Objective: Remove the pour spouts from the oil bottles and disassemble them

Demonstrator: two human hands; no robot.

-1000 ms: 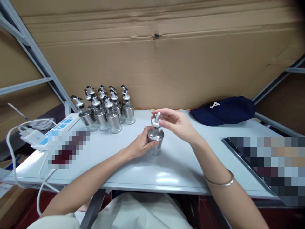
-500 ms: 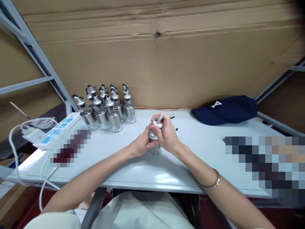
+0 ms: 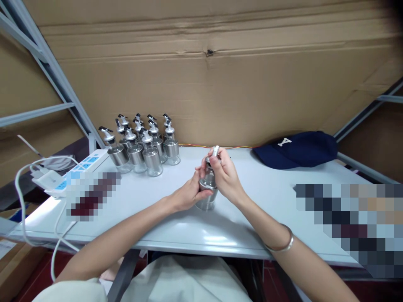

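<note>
A glass oil bottle with a steel sleeve stands upright on the white table in front of me. My left hand is wrapped round its body from the left, thumb across the front. At the top, my right hand grips the silver pour spout, with thumb and fingers about the spout and neck. Part of the spout and neck is hidden by the fingers. To the left, several similar bottles with silver spouts and black levers stand in a group.
A navy cap lies at the back right. On the left edge sits a white power strip with a plugged-in charger and white cables. A cardboard sheet rises behind the table. Blurred patches cover items at left and right.
My right hand has turned on the spout, which now points more upright. My left fingers have loosened slightly and extended along the bottle. The camera view has shifted a little.
</note>
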